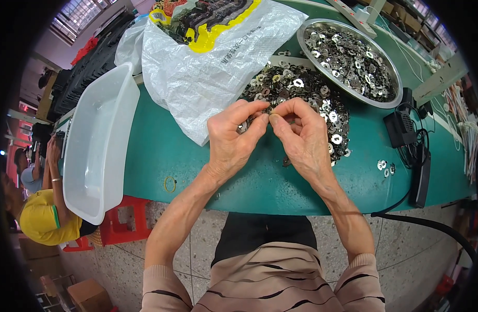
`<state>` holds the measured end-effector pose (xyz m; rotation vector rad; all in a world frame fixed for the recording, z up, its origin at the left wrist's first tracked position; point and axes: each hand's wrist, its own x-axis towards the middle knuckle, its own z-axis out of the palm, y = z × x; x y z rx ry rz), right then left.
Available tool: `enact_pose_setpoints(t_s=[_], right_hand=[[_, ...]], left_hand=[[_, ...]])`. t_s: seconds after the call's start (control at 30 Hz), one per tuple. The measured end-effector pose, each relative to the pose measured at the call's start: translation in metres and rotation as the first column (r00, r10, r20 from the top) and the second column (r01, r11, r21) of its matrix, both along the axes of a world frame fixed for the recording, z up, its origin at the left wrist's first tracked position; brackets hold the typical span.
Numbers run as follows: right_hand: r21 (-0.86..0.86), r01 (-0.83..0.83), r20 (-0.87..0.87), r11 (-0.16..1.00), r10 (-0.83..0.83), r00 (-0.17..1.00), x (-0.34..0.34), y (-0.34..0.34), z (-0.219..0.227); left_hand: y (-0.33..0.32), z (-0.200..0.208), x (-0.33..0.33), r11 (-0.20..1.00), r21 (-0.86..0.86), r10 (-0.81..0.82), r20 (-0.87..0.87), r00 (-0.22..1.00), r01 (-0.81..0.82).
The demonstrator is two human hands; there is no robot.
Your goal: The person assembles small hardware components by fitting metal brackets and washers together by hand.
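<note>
Both my hands meet at the near side of a heap of small flat metal pieces (336, 119), silvery ring-like stampings with notched edges. My left hand (232, 136) is closed in a pinch, thumb against forefinger. Touching it at the fingertips, my right hand (304, 136) pinches the same way. Whatever sits between the fingertips is too small and covered to make out. Behind the heap, a round steel bowl (386, 105) full of similar metal pieces (356, 60) leans over its far right edge. My hands and the bowl hide part of the heap.
A white woven bag (189, 86) lies beyond my left hand. Left of it stands a translucent plastic bin (125, 112). The green table (155, 140) bears a yellow band (169, 184), several loose pieces (386, 168) and a black adapter (399, 130) with cables. A yellow-shirted person (44, 218) is at left.
</note>
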<state>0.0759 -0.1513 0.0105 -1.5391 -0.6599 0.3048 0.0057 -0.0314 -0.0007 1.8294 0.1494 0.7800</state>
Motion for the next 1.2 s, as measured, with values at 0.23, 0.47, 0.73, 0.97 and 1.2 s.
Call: enact_pose_setpoints(t_s=[0.23, 0.47, 0.73, 0.97, 1.2], right_hand=[[-0.059, -0.036, -0.022, 0.998, 0.035, 0.999, 0.001, -0.001, -0.001], [-0.063, -0.037, -0.014, 0.997, 0.036, 0.999, 0.002, 0.001, -0.003], [-0.097, -0.048, -0.05, 0.994, 0.043, 0.998, 0.007, -0.002, -0.004], [-0.012, -0.137, -0.314, 0.991, 0.126, 0.941, 0.01, -0.007, 0.005], [0.116, -0.188, -0.457, 0.975, 0.22, 0.862, 0.016, -0.01, 0.002]], left_hand=[[0.002, -0.002, 0.002, 0.979, 0.203, 0.016, 0.031, 0.999, -0.022], [0.004, -0.006, 0.002, 0.957, 0.286, 0.027, 0.07, 0.997, -0.046], [-0.003, -0.007, 0.002, 0.993, 0.112, 0.032, 0.007, 0.999, -0.033], [0.002, 0.004, -0.001, 0.987, -0.14, -0.096, -0.082, 0.992, 0.084], [0.003, 0.01, -0.003, 0.95, -0.302, -0.132, -0.172, 0.976, 0.076]])
